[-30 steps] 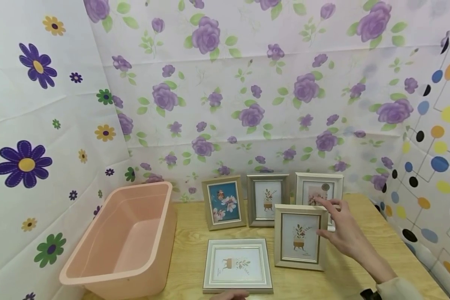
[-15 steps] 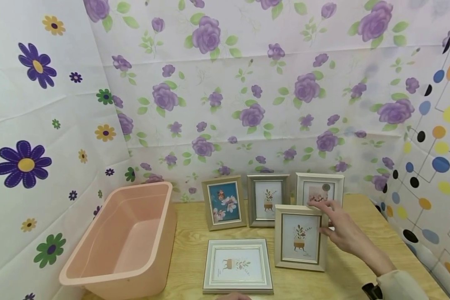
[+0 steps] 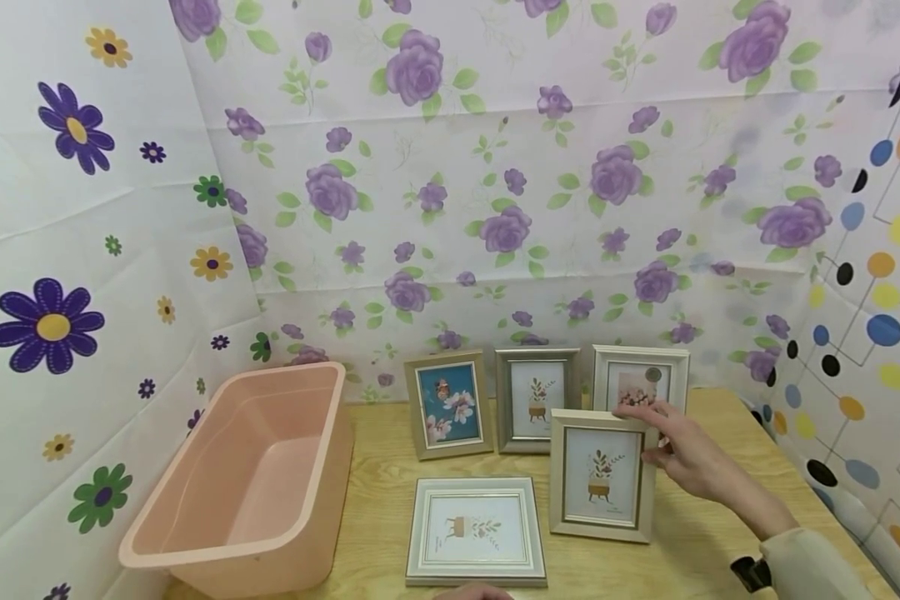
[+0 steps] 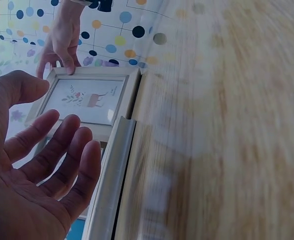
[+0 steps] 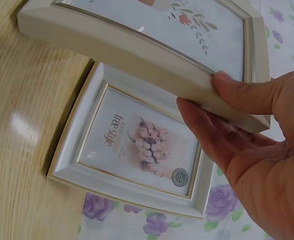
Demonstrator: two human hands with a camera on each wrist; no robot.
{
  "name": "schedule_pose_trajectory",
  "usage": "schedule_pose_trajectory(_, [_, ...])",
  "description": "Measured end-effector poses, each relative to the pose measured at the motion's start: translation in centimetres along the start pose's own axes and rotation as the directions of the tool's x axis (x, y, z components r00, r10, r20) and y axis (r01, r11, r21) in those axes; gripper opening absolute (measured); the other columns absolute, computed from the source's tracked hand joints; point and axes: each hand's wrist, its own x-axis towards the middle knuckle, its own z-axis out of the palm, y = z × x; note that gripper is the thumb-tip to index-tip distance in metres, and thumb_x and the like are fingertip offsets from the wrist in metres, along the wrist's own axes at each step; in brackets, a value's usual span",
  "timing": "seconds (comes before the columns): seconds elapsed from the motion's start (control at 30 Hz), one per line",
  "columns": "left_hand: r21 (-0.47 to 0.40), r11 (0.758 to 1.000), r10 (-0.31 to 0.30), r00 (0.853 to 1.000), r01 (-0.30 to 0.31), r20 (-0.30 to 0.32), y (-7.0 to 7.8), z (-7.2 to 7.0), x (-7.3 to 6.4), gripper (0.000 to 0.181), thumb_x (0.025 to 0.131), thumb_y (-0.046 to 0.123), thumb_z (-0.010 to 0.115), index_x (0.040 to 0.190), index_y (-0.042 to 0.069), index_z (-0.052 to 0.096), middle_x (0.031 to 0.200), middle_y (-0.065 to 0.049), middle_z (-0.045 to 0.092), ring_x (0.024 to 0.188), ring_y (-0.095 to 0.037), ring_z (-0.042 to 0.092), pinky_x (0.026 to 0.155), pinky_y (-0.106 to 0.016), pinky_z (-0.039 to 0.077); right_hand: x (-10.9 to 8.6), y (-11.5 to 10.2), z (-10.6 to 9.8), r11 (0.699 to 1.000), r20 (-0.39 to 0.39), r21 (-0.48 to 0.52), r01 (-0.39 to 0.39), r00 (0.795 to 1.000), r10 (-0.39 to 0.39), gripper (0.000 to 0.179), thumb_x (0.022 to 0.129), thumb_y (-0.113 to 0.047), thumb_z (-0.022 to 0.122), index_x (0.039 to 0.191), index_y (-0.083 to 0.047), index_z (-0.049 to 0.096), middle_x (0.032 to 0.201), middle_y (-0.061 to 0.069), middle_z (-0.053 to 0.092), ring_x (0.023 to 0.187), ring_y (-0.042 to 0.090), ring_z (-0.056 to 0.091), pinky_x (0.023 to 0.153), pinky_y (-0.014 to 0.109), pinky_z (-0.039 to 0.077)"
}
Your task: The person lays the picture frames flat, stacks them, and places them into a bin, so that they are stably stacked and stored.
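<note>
My right hand (image 3: 693, 454) pinches a beige picture frame (image 3: 600, 479) at its upper right corner. In the right wrist view the thumb lies on the front border and the fingers (image 5: 202, 125) reach behind. The frame stands upright and shows a potted plant print. It partly covers a white picture frame (image 3: 641, 367) with a pink flower print. Only a sliver of my left hand (image 3: 474, 592) shows at the bottom of the head view. The left wrist view shows its fingers loosely bent, holding nothing, near a silver-white picture frame (image 3: 476, 533) lying flat.
A gold picture frame (image 3: 450, 406) with a blue flower picture and a bronze-grey frame (image 3: 537, 402) stand at the back. To the left is a deep pink plastic basin (image 3: 285, 467). Patterned cloth walls (image 3: 450, 208) surround the wooden table (image 3: 375, 500).
The fingers of my right hand have come down from just above the beige frame's corner and now grip it. The frame has barely moved. My left hand has shifted slightly to the right.
</note>
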Motion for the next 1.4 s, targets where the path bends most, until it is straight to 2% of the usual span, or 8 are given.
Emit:
schedule_pose_trajectory(0.27, [-0.041,0.998,-0.052,0.998,0.051,-0.035,0.6,0.5,0.2,0.017,0.104,0.030,0.071,0.115,0.021,0.081,0.103,0.020,0.076,0.091,0.010,0.066,0.077,-0.016,0.052,-0.4,0.0,-0.2,0.999,-0.024,0.029,-0.020,0.999,0.021,0.075,0.080,0.013,0.083,0.149,-0.013,0.068,0.110,0.007,0.065,0.085,-0.002,0.056,0.065,0.023,0.057])
schedule_pose_trajectory(0.5, [-0.075,0.996,0.045,0.997,-0.050,-0.068,0.3,0.4,0.5,0.018,0.104,0.028,0.072,0.118,0.020,0.082,0.110,0.015,0.080,0.098,0.008,0.069,0.083,-0.016,0.055,-1.4,-0.8,-0.1,0.999,-0.145,0.018,-0.035,0.989,0.037,0.073,0.075,0.010,0.088,0.143,-0.009,0.072,0.098,-0.003,0.065,0.087,-0.004,0.056,0.068,0.024,0.058])
schedule_pose_trajectory(0.67, [-0.141,0.984,0.102,0.994,-0.107,-0.040,-0.5,-0.4,0.8,0.023,0.106,0.025,0.070,0.124,0.016,0.080,0.115,0.008,0.082,0.103,0.004,0.072,0.088,-0.019,0.058,-2.2,-1.7,-0.5,0.988,-0.205,0.011,-0.155,0.967,0.154,0.074,0.075,0.006,0.091,0.144,-0.013,0.073,0.100,-0.002,0.069,0.089,-0.006,0.056,0.069,0.024,0.051])
schedule_pose_trajectory(0.83, [-0.198,0.976,0.090,0.996,-0.088,-0.001,-1.0,-1.4,1.2,0.026,0.105,0.024,0.071,0.127,0.011,0.077,0.115,0.006,0.083,0.103,0.002,0.074,0.085,-0.021,0.060,-2.8,-3.1,-0.8,0.940,-0.192,0.078,-0.332,0.920,0.341,0.079,0.080,0.000,0.089,0.152,-0.019,0.066,0.110,0.006,0.072,0.088,-0.004,0.060,0.066,0.024,0.047])
schedule_pose_trajectory(0.93, [-0.236,0.971,0.039,0.999,-0.038,0.000,-0.9,-1.8,1.2,0.025,0.104,0.025,0.072,0.126,0.014,0.077,0.113,0.009,0.082,0.102,0.001,0.074,0.083,-0.020,0.060,-3.2,-3.9,-0.7,0.883,-0.159,0.198,-0.425,0.875,0.457,0.081,0.083,0.000,0.087,0.157,-0.019,0.061,0.117,0.012,0.069,0.087,-0.004,0.067,0.066,0.025,0.055])
schedule_pose_trajectory(1.03, [-0.254,0.967,0.010,0.999,-0.023,-0.052,0.1,-1.7,1.0,0.025,0.101,0.025,0.077,0.122,0.013,0.078,0.109,0.009,0.082,0.098,-0.001,0.075,0.083,-0.021,0.060,-3.5,-4.6,-0.4,0.795,-0.123,0.366,-0.483,0.822,0.556,0.083,0.085,0.003,0.085,0.160,-0.017,0.056,0.126,0.008,0.065,0.090,-0.001,0.075,0.073,0.029,0.066])
schedule_pose_trajectory(1.23, [-0.313,0.949,-0.014,0.983,-0.046,-0.184,5.6,-1.7,0.0,0.038,0.100,0.019,0.076,0.121,-0.012,0.072,0.104,-0.006,0.082,0.089,-0.003,0.074,0.079,-0.021,0.060,-4.3,-6.1,0.4,0.537,-0.012,0.658,-0.529,0.705,0.709,0.083,0.088,0.003,0.086,0.161,-0.021,0.054,0.115,-0.030,0.067,0.092,0.006,0.078,0.078,0.034,0.069])
schedule_pose_trajectory(1.4, [-0.424,0.906,-0.097,0.974,0.002,-0.203,8.5,-2.2,-0.2,0.052,0.101,0.015,0.071,0.135,-0.023,0.060,0.111,-0.007,0.080,0.094,-0.001,0.073,0.087,-0.018,0.058,-4.8,-8.0,1.5,0.334,0.073,0.793,-0.509,0.624,0.778,0.084,0.087,0.008,0.085,0.159,-0.026,0.056,0.116,-0.023,0.070,0.098,0.008,0.079,0.085,0.038,0.068])
